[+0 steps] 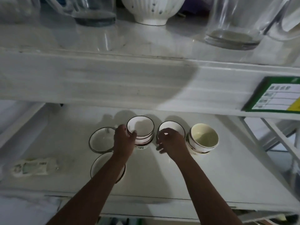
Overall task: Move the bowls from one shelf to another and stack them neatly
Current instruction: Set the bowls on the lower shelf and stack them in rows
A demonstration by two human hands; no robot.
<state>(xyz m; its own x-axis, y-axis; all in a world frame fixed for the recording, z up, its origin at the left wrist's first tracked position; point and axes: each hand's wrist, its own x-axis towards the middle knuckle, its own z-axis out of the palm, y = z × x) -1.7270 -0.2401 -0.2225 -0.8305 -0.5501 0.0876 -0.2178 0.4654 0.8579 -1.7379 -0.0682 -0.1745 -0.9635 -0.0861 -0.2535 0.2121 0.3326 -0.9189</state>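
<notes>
On the lower white shelf [162,176] stand several white bowls with dark rims. My left hand [124,140] grips the left side of a short stack of small bowls [140,129], thumb over the top rim. My right hand [170,142] curls around the near rim of a single small bowl [174,126] just to the right. A cream-lined bowl stack [203,136] stands further right. Two wider bowls sit left: one [100,140] behind, one [101,164] in front, partly hidden under my left forearm.
The upper shelf [146,70] carries glass jugs [235,30], a glass [95,15] and a ribbed white bowl [152,10]. A green-edged label [276,96] hangs on its front at right. A wrapped packet [34,166] lies at the lower shelf's left.
</notes>
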